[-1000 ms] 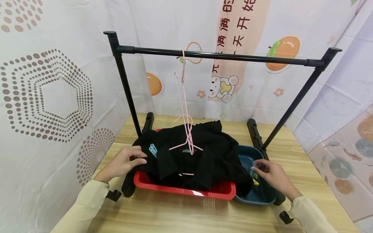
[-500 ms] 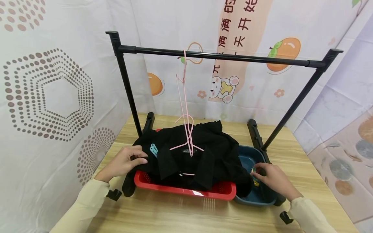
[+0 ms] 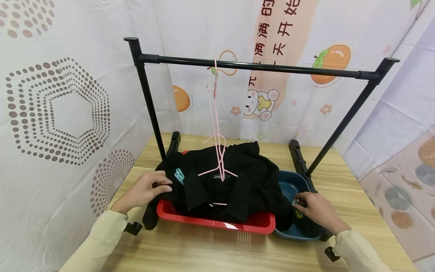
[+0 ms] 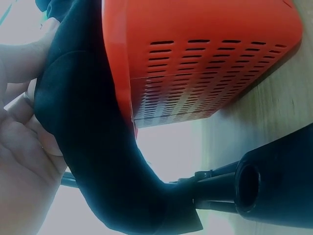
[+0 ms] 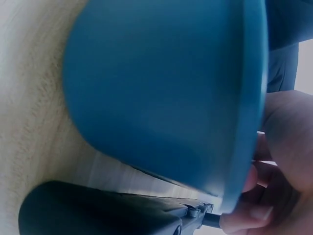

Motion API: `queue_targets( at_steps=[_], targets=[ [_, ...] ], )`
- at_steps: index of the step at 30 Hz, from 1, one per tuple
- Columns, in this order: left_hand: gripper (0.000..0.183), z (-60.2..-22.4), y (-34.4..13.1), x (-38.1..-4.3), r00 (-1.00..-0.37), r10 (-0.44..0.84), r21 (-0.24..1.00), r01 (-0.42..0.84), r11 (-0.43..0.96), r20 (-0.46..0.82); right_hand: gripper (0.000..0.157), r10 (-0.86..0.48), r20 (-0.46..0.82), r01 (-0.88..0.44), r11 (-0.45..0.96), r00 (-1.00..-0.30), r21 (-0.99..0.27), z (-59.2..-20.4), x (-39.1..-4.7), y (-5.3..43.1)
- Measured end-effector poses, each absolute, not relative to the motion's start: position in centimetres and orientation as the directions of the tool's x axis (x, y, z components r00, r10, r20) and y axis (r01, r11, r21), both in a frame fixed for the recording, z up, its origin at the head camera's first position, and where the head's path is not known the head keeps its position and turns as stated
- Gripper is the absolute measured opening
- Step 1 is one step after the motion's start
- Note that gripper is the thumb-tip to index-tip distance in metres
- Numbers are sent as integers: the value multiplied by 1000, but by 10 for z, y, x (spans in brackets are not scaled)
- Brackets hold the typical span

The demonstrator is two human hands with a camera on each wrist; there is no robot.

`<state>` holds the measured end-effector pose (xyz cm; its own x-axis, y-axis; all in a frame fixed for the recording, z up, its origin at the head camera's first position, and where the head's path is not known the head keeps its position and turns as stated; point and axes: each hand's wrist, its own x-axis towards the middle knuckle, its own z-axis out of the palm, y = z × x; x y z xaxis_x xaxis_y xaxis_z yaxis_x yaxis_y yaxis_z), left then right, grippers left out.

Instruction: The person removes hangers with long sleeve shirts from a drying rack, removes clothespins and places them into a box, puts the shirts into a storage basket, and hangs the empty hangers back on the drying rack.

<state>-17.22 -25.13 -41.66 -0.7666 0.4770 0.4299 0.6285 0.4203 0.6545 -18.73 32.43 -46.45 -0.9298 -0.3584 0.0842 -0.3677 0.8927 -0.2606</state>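
Observation:
A black collared shirt (image 3: 263, 181) lies bunched over a red basket (image 3: 217, 223), with a pink hanger (image 3: 220, 151) above and partly in its collar. My left hand (image 3: 147, 190) pinches the shirt's cloth at the left side; the left wrist view shows a dark fold of the shirt (image 4: 93, 112) at its thumb and fingers. Close by, light-blue clothespins (image 3: 179, 175) sit on the shirt. My right hand (image 3: 317, 211) reaches into a blue bin (image 3: 290, 180), fingertips down at small clothespins (image 3: 299, 214). Whether it grips one is hidden; in the right wrist view the bin's wall covers the fingertips.
A black garment rack (image 3: 258, 67) stands over everything, and the pink hanger hooks on its bar. Its feet (image 3: 296, 153) flank the basket and bin on a wooden table (image 3: 217, 253). Printed curtains (image 3: 204, 22) close off the back and sides.
My right hand has moved slightly lower into the blue bin; the blue clothespin seen at its fingertips earlier is now mostly hidden. My left hand stays on the shirt.

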Motion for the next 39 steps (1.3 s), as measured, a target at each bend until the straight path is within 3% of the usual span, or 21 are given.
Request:
queue_targets(
  at_steps=[17, 25, 30, 39],
  targets=[
    [25, -422, -252, -172, -753, 469, 629, 651, 426, 461, 26, -373, 87, -383, 901, -924, -204, -463, -187, 320],
    [23, -421, -250, -171, -768, 460, 639, 633, 436, 446, 22, -332, 153, -364, 883, -931, -298, -452, -189, 320],
    [21, -420, -251, -171, -769, 464, 650, 629, 427, 440, 29, -272, 216, -339, 852, -938, -399, -433, -187, 314],
    [20, -420, -250, -171, -778, 462, 649, 618, 444, 426, 22, -271, 382, -436, 775, -883, -458, -404, -172, 292]
  ],
)
